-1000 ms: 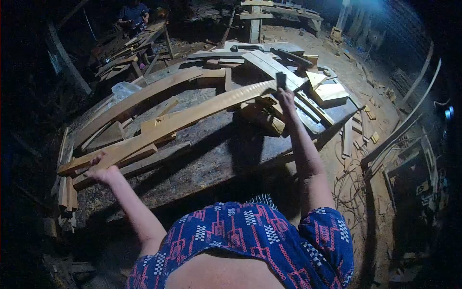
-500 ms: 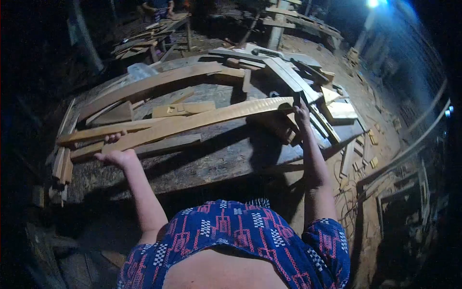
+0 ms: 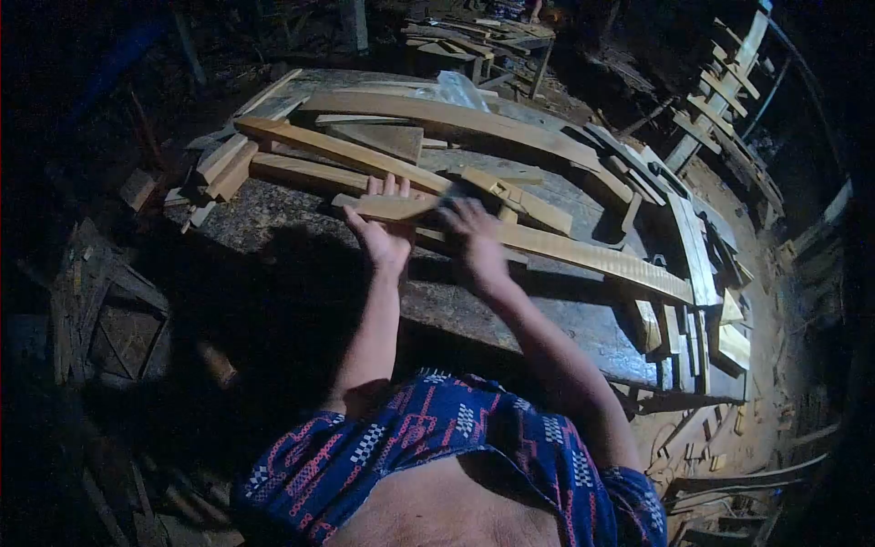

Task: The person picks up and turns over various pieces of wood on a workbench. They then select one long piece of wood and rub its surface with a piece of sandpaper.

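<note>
A long, slightly curved wooden slat slants across the worktable, with a rippled sheen toward its right end. My left hand is closed around its left end, palm up, fingertips showing over the far edge. On the slat's upper face, just right of that, my right hand presses a dark, flat pad. The hand is a little blurred and covers most of the pad, whose exact kind I cannot make out. Right behind the slat lies a light wooden piece with a slot.
The worktable bears a long curved board, a clear plastic bag and stacked wood at both ends. Another table with wood pieces stands at the back, near a partly visible person. Offcuts litter the ground at right.
My right hand, with the dark pad, has moved from the slat's right end along to its left end, close to my left hand. The view has turned left.
</note>
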`<state>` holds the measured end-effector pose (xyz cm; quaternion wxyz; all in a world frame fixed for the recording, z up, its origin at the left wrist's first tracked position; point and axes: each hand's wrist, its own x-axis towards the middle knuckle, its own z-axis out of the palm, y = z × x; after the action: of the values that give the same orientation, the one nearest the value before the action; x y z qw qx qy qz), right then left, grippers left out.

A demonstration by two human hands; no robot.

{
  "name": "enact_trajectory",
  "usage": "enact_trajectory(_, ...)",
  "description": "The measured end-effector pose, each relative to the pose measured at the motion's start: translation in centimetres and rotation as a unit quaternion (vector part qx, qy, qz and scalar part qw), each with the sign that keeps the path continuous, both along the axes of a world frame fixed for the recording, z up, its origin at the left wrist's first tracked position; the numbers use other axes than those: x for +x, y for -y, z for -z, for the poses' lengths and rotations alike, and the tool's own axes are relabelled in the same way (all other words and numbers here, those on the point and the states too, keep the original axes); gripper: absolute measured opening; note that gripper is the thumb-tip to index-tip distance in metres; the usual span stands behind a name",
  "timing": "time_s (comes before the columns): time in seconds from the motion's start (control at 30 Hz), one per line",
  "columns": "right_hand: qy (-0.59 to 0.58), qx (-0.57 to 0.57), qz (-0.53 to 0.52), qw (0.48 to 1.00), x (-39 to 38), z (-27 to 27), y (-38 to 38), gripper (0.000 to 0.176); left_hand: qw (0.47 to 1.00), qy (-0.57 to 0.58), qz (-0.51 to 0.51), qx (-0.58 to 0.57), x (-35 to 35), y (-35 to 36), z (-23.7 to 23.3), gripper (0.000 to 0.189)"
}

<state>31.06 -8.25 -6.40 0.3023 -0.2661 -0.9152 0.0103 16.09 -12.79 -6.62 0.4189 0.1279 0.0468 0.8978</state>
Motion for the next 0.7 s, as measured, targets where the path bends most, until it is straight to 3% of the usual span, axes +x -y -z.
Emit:
enact_trajectory(0.03, 0.013, -0.035, -0.064, 0.997, -2.3, -2.4, 2.0, 0.049, 0.999, -0.009, 0.01, 0.03, -0.4, -0.2, 1.0, 0.073)
enact_trajectory(0.07, 0.037, -0.028, -0.109, 0.993, -4.9, -3.0, 3.0, 0.051, 0.974, 0.097, 0.112, 0.171, -2.4, -0.7, 4.3, 0.072)
enact_trajectory(0.1, 0.053, -0.001, -0.132, 0.99, -7.3, -2.8, 3.7, 0.049, 0.972, 0.085, 0.115, 0.188, -2.8, -0.6, 4.5, 0.072)
enact_trajectory(0.2, 0.063, -0.018, -0.137, 0.988, -11.3, -4.1, 4.9, 0.045, 0.994, 0.007, 0.047, 0.095, -1.0, 1.1, 1.5, 0.071)
enact_trajectory(0.33, 0.068, -0.025, -0.143, 0.987, -9.0, -4.6, 4.9, 0.046, 0.997, -0.011, 0.026, 0.066, -0.5, 1.7, 0.4, 0.07)
enact_trajectory(0.4, 0.102, 0.02, -0.141, 0.984, -5.0, -5.4, 4.2, 0.052, 0.998, -0.024, 0.018, 0.056, -0.4, 1.8, -0.1, 0.07)
enact_trajectory(0.47, 0.037, -0.053, -0.1, 0.993, 0.3, -4.3, 2.6, 0.051, 0.998, -0.014, 0.022, 0.055, 0.1, 1.8, -0.9, 0.069)
enact_trajectory(0.57, -0.07, -0.08, 0.045, 0.993, 11.7, -1.4, -3.5, 0.043, 0.995, 0.031, 0.062, 0.067, 0.1, 1.8, -0.7, 0.063)
enact_trajectory(0.6, -0.173, -0.195, 0.089, 0.961, 16.8, 1.5, -7.4, 0.037, 0.995, 0.035, 0.071, 0.068, 0.1, 1.7, -0.6, 0.063)
enact_trajectory(0.63, -0.238, -0.165, 0.134, 0.948, 21.0, 1.7, -7.8, 0.029, 0.996, 0.045, 0.056, 0.044, 0.2, 1.6, -0.6, 0.062)
enact_trajectory(0.67, -0.216, -0.224, 0.213, 0.926, 27.0, 4.5, -10.9, 0.027, 0.998, 0.055, 0.04, 0.019, 0.3, 1.6, -0.7, 0.061)
enact_trajectory(0.7, -0.22, -0.266, 0.266, 0.9, 28.2, 4.3, -10.8, 0.027, 0.997, 0.058, 0.057, 0.018, 1.1, 1.4, -1.1, 0.061)
